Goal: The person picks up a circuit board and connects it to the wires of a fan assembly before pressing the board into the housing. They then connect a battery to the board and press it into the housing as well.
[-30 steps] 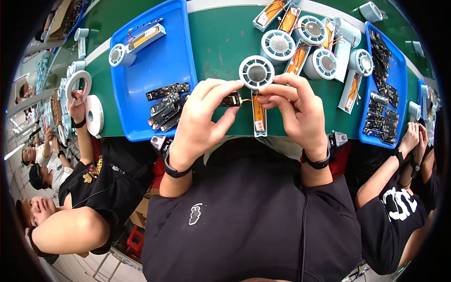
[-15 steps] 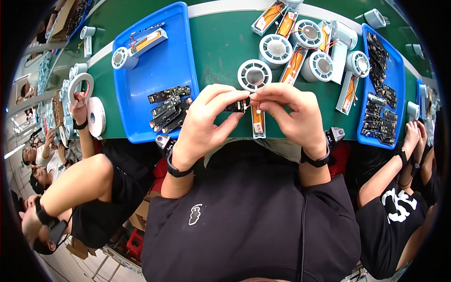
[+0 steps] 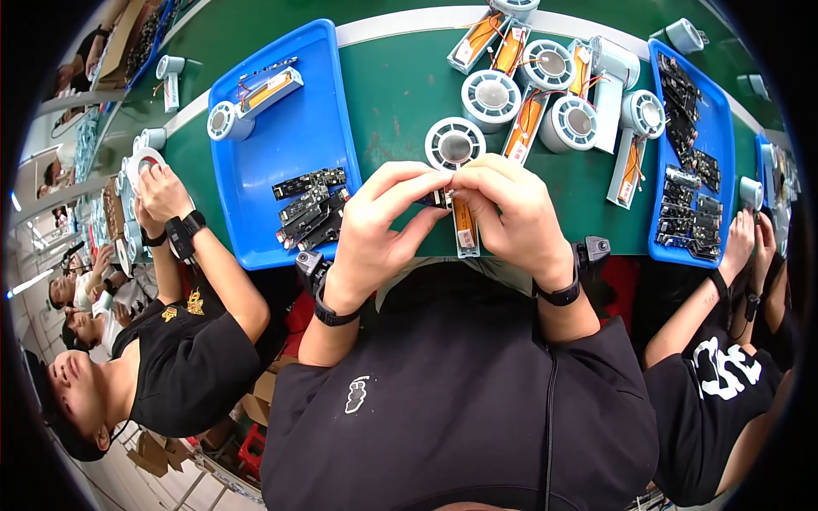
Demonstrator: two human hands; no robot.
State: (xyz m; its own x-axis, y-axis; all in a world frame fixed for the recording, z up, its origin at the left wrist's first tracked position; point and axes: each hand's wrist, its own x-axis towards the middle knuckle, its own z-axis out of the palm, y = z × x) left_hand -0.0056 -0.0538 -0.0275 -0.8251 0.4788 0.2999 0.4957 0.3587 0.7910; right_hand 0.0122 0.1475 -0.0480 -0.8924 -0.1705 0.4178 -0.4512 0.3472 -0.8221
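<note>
Over the front edge of the table both my hands meet, fingertips touching. My left hand (image 3: pixel 385 232) is closed, pinching a small black circuit board (image 3: pixel 438 198) by its end. My right hand (image 3: pixel 515 213) is closed in a pinch on thin wires at the board's edge; the fingers cover most of them. Just beneath, a pale blue handheld fan body lies on the table, with a round grille head (image 3: pixel 455 145) and an open handle holding an orange battery (image 3: pixel 464 223). My right fingers partly hide that handle.
A blue tray (image 3: pixel 223 183) at left holds a stack of circuit boards (image 3: pixel 311 204) and one open fan (image 3: pixel 230 121). Several fan bodies (image 3: pixel 492 95) cluster ahead. Another blue tray (image 3: pixel 724 145) with boards stands right. Co-workers sit both sides; the left one handles a white roll (image 3: pixel 146 162).
My hands have drawn closer together, and my right fingers now cover the wires that showed before. At left, the co-worker's second hand has come to the white roll.
</note>
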